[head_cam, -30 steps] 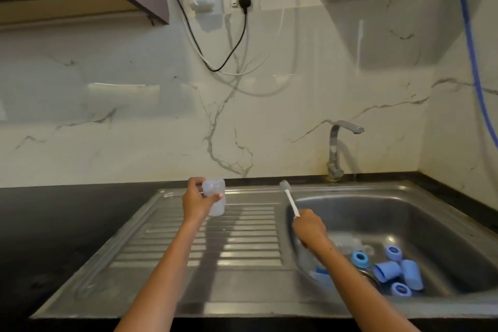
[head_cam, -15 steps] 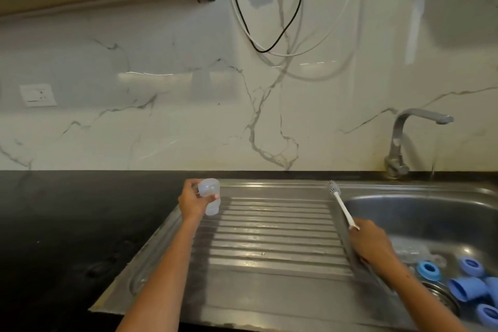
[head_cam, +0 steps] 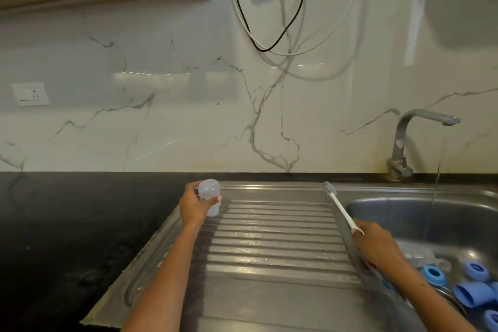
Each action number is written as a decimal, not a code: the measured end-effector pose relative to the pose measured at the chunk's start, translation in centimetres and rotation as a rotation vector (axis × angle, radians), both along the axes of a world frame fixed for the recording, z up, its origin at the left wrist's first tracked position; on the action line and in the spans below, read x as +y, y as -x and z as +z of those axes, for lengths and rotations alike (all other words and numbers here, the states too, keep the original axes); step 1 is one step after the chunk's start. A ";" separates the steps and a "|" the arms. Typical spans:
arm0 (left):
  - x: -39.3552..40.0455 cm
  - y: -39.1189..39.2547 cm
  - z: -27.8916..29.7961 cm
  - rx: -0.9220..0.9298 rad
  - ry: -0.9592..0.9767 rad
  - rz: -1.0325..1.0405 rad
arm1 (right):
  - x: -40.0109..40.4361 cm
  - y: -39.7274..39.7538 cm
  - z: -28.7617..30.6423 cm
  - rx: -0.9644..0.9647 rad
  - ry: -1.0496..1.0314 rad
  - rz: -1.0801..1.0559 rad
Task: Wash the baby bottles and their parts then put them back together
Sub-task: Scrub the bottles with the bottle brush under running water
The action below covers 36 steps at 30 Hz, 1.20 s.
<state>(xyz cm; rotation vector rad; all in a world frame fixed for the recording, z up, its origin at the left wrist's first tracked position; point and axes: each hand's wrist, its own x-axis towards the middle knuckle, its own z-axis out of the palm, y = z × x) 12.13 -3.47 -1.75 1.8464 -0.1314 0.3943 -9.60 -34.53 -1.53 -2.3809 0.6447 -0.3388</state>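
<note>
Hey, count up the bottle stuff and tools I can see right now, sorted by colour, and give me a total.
Clear: 1, the bottle in the left hand.
White: 1, the brush in the right hand.
Blue: 5 parts in the basin, at and a partly hidden one.
Total: 7. Blurred clear pieces uncounted.

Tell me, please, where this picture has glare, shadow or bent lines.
Head view: bright streaks of glare lie on the glossy marble wall and on the steel drainboard; the left hand with its clear bottle casts a soft shadow to its right on the ribs; the wide lens bows the counter edge and leans the tap.
</note>
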 end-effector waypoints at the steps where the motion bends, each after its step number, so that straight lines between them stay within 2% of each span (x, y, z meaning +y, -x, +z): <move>1: 0.0 0.1 0.0 0.002 0.002 -0.002 | 0.0 0.0 0.0 -0.002 -0.002 0.002; 16: 0.2 1.9 -0.2 0.011 -0.029 0.144 | 0.0 0.1 -0.2 0.002 -0.064 0.012; 21: -1.2 4.5 0.0 -0.076 -0.014 0.221 | 0.0 0.0 -0.2 0.006 -0.081 0.011; 29: -10.0 10.5 1.5 -0.090 -0.056 -0.072 | -2.9 2.0 1.6 0.025 -0.143 0.015; 36: -24.3 15.3 1.1 -0.099 -0.131 -0.376 | -14.4 10.0 1.1 0.175 -0.006 -0.152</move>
